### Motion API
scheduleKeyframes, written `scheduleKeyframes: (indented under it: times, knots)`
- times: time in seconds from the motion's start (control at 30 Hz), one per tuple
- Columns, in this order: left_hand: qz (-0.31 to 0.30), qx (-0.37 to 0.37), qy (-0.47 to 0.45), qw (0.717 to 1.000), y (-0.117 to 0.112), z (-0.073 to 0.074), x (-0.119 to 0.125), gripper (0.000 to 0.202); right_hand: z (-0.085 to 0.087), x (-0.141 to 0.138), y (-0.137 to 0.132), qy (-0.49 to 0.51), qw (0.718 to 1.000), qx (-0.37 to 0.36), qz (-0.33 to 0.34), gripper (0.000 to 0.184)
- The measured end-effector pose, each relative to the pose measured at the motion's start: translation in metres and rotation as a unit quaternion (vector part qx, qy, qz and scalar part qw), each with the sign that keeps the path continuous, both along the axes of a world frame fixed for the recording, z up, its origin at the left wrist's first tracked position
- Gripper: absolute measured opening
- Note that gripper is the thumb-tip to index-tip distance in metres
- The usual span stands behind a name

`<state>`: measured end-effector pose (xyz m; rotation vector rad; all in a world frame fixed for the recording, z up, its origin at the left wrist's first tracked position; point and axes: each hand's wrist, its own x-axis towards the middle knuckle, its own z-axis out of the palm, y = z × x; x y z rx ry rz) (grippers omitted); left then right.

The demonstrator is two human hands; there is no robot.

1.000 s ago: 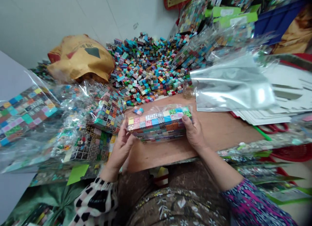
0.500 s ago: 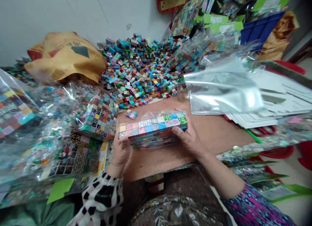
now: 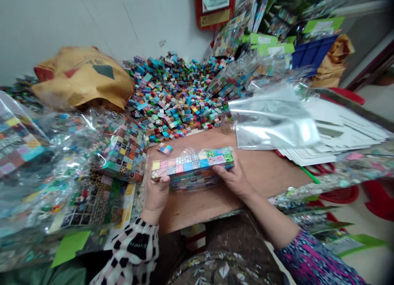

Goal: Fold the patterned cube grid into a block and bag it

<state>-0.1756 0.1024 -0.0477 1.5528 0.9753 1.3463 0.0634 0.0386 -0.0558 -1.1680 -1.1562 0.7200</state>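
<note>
Between my two hands is a long clear bag of patterned cubes (image 3: 187, 170), its cubes lined up in tidy rows with many colours on top. My left hand (image 3: 156, 194) grips the left end, thumb against the front edge. At the right end my right hand (image 3: 234, 178) is closed on it, thumb pressed on the front top edge. The fingers behind the bag are hidden. A small cluster of cubes (image 3: 164, 148) lies on the brown board (image 3: 255, 166) just behind the bag's left end.
A big heap of loose cubes (image 3: 181, 100) rises against the wall. Filled clear bags (image 3: 123, 149) crowd the left, beside a yellow sack (image 3: 83, 78). To the right lie flat clear bags (image 3: 271, 121), white sheets (image 3: 347, 131), red scissors (image 3: 323, 169) and a blue bin (image 3: 314, 53).
The whole view has shifted slightly. My hands still hold the bag of cubes at both ends, and its front side shows a little differently.
</note>
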Motion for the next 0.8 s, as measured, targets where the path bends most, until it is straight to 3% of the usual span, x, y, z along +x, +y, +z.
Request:
scheduleKeyframes:
  times: [0.17,0.3,0.37,0.5,0.67,0.8]
  knots:
    - [-0.006,0.021,-0.013,1.0,-0.002,0.012,0.004,0.078,0.014,0.013,-0.001,0.032,0.992,-0.07,0.102,0.057]
    - [-0.04,0.016,-0.054,0.998,-0.004,0.025,0.005,0.082,0.035,0.026,0.002,0.041,0.992,-0.051,0.104,0.079]
    - [-0.05,-0.002,-0.079,0.996,-0.005,0.028,0.003,0.085,0.041,0.027,0.006,0.052,0.991,-0.045,0.115,0.074]
    - [-0.033,-0.039,-0.106,0.993,-0.004,0.025,0.005,0.07,0.038,0.022,0.009,0.067,0.989,-0.076,0.111,0.056]
    - [-0.023,-0.045,-0.146,0.988,-0.005,0.019,0.012,0.06,0.026,0.021,0.004,-0.007,0.996,-0.054,0.076,0.052]
    - [-0.008,-0.03,-0.109,0.994,-0.003,0.006,0.007,0.06,0.023,0.022,0.003,-0.031,0.996,-0.051,0.069,0.049]
